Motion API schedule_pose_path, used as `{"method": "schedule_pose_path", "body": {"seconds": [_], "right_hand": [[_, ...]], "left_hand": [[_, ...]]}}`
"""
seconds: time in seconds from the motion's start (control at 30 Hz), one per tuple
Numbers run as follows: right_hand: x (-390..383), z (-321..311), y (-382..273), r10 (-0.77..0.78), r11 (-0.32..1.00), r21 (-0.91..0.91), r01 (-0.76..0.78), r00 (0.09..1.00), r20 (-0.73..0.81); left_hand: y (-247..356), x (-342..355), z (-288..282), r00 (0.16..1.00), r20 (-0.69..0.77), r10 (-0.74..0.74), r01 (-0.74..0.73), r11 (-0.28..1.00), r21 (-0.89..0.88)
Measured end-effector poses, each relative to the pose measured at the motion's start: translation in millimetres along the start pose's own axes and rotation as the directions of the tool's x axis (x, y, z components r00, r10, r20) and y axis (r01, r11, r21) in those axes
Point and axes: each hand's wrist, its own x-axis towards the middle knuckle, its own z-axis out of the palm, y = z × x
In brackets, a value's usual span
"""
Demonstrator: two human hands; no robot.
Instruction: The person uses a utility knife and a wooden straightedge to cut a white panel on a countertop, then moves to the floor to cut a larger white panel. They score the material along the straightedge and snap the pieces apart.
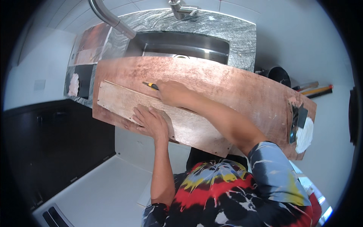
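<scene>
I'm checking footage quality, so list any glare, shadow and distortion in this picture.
In the head view, the fisheye lens bows the far edge of the board and the corners go black; in the head view, glare shines on the sink and a shadow falls on the plank beside the left hand.

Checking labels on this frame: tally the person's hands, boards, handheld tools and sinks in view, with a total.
Hands: 2 (left hand, right hand)
Boards: 2 (wide reddish board, narrow pale board on top of it)
Handheld tools: 1 (yellow-and-black tool in the right hand)
Sinks: 1 (metal sink)
Total: 6
</scene>
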Motion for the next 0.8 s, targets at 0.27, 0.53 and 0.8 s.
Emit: {"method": "schedule_pose_path", "body": {"seconds": [0.27,0.53,0.8], "right_hand": [[60,28,-24,-0.168,0.986,0.012,0.168,0.983,0.077],[75,44,-36,-0.136,0.987,-0.072,0.141,0.989,0.06],[76,18,-55,-0.087,0.963,-0.221,0.156,0.952,0.294]], "left_hand": [[27,-20,12,0.991,-0.084,-0.105,0.118,0.978,0.172],[27,-22,17,0.988,-0.133,-0.084,0.102,0.987,0.128],[30,-20,19,0.978,-0.203,-0.041,0.073,0.986,0.153]]}}
